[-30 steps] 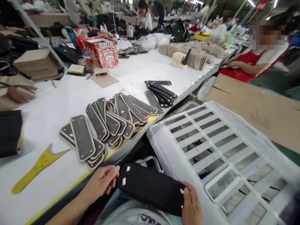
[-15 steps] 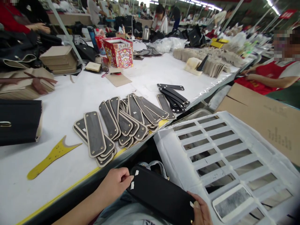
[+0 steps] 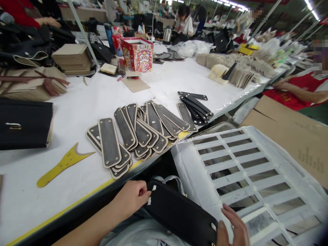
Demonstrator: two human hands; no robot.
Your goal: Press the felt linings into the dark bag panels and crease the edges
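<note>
A long black panel [image 3: 180,212] with rounded ends and small white tabs near its corners lies tilted over my lap. My left hand [image 3: 135,194] is curled closed at its left end, thumb and forefinger pinching the edge beside two tabs. At the other end, my right hand [image 3: 234,229] has its fingers stretched out and apart, its thumb beside the corner tab. Behind the panel shows a wrapped strap [image 3: 174,181]. On the table just ahead lies a heap of grey strips with beige rims and small metal fittings [image 3: 110,143].
A white slotted rack [image 3: 246,184] stands to my right, a cardboard box [image 3: 289,133] beyond it. On the table are black strips [image 3: 196,107], a yellow forked tool [image 3: 61,165], a black bag piece [image 3: 25,126] and a red box [image 3: 138,54]. A person in red sits far right.
The right hand's fingers have come away from the panel's end and spread to the right. My left hand stays at the left end. The whole view has shifted slightly.
</note>
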